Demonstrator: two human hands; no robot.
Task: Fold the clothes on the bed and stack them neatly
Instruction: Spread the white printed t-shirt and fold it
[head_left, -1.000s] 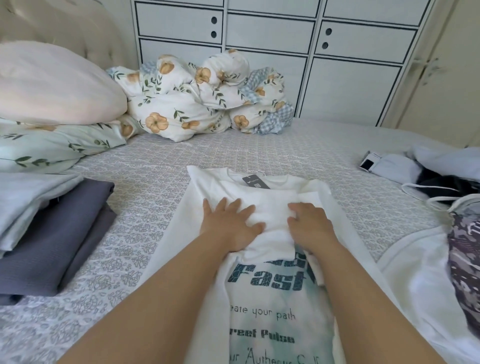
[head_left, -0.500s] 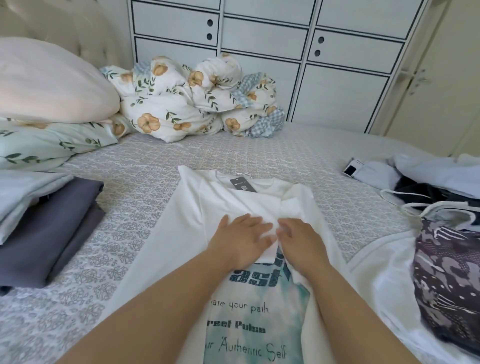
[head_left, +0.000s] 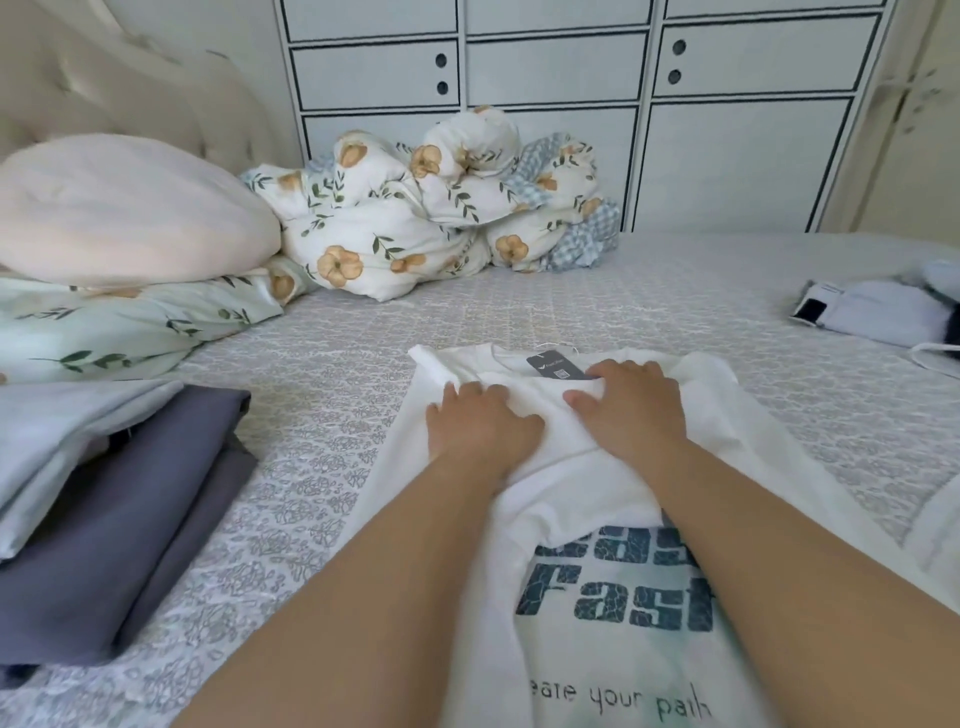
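A white T-shirt (head_left: 587, 525) with a teal printed front lies face up on the bed, its sleeves folded in over the chest and a dark tag (head_left: 553, 364) at the collar. My left hand (head_left: 480, 428) rests flat on the folded cloth left of the collar. My right hand (head_left: 631, 410) presses flat beside it, fingertips near the tag. To the left sits a stack of folded clothes (head_left: 98, 499), grey-purple below and pale blue on top.
Unfolded clothes (head_left: 878, 312) lie at the bed's right edge, with more white fabric (head_left: 935, 530) lower right. Pillows (head_left: 119, 208) and a bunched floral duvet (head_left: 431, 208) fill the head of the patterned bedspread (head_left: 322, 415). White cabinets (head_left: 561, 78) stand behind.
Both hands slid up the shirt from the print toward the collar, smoothing the folded sleeves. My view moved closer and left, hiding the camouflage garment on the right.
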